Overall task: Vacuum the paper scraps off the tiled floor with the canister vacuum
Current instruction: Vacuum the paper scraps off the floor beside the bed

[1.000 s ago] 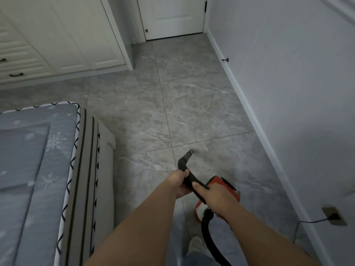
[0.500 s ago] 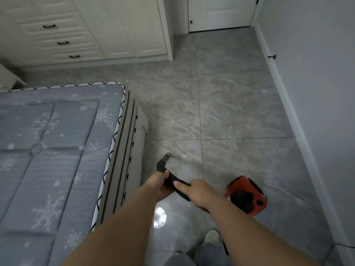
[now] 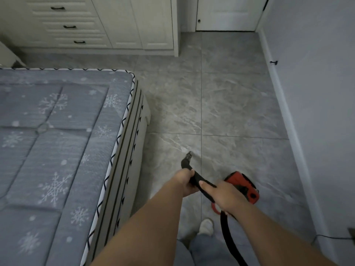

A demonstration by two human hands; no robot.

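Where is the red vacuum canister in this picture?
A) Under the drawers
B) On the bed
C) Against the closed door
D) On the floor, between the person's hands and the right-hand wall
D: the canister sits on the tiled floor just beyond the right hand, on the side toward the wall, away from the bed.

Both forearms are seen bare, with no sleeves, watch or jewellery visible on the left hand or the right hand. Grey-blue denim-like trousers are worn on the legs, and a pale off-white shoe with a rounded toe is worn on one foot.
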